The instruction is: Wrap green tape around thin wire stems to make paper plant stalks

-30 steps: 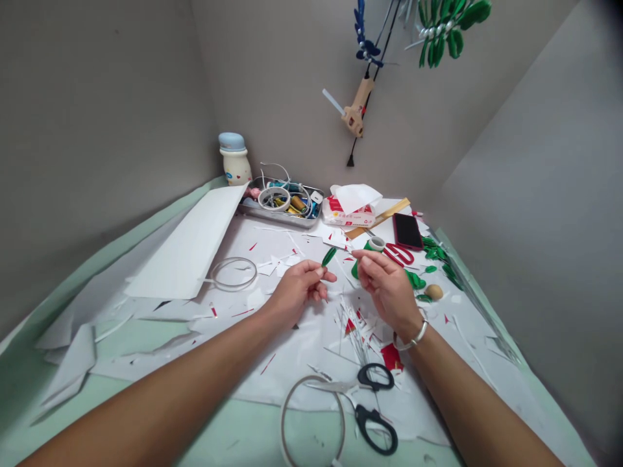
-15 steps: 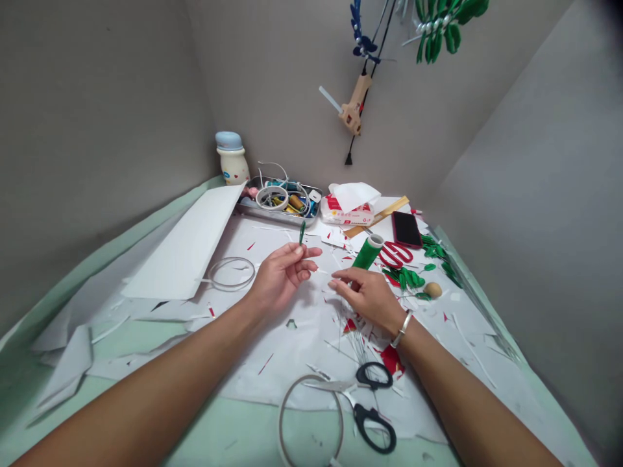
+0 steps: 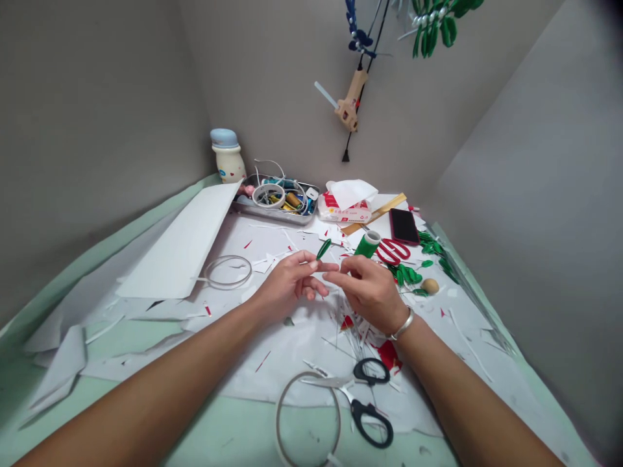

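Note:
My left hand (image 3: 298, 279) pinches a small green leaf (image 3: 324, 249) between thumb and forefinger, its tip pointing up and to the right. Close beside it, my right hand (image 3: 367, 288) has thumb and forefinger drawn together at the left hand's fingertips. Whatever thin thing it may grip there is too small to make out. A green thread spool (image 3: 366, 244) stands just behind the right hand, partly hidden by it. Several finished-looking green leaves (image 3: 406, 275) lie to the right of that hand. Thin wires (image 3: 357, 337) are spread beneath it.
Black-handled scissors (image 3: 363, 402) and a white ring (image 3: 277, 421) lie at the front. Red-handled scissors (image 3: 393, 251), a phone (image 3: 404, 226), a tissue pack (image 3: 344, 207) and a metal tray (image 3: 272, 213) sit farther back. A glue gun (image 3: 351, 104) hangs above. Paper scraps litter the table.
My right hand has moved in to meet the left, its fingers closing together. The leaf in my left hand has tilted from upright to leaning right.

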Demonstrator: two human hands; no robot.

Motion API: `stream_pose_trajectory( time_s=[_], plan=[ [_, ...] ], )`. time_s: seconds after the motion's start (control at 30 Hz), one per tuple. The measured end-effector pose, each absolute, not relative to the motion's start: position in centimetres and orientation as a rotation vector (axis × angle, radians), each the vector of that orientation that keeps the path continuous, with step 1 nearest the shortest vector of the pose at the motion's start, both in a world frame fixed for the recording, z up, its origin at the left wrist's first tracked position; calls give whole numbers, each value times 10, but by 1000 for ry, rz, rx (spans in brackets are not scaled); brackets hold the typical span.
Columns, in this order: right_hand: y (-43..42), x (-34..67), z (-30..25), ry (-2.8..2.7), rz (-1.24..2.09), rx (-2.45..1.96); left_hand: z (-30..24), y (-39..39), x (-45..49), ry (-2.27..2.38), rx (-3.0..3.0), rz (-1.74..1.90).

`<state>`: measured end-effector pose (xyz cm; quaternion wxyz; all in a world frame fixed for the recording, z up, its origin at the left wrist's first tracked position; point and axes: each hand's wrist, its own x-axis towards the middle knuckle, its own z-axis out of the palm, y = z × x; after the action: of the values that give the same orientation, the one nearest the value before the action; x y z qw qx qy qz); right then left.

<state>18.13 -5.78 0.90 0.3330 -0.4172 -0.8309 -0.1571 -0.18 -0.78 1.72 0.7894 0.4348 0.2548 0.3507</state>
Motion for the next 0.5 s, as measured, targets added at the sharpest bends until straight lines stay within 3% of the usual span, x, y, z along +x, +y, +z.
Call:
stream_pose_trajectory(
  time_s=[0.3, 0.5],
  plan=[
    [-52, 179, 11, -2350, -709, -1192, 15, -8, -1, 600, 916, 666],
    [-56, 180, 11, -2240, -427, -1163, 16, -9, 0, 624, 938, 675]
  ],
)
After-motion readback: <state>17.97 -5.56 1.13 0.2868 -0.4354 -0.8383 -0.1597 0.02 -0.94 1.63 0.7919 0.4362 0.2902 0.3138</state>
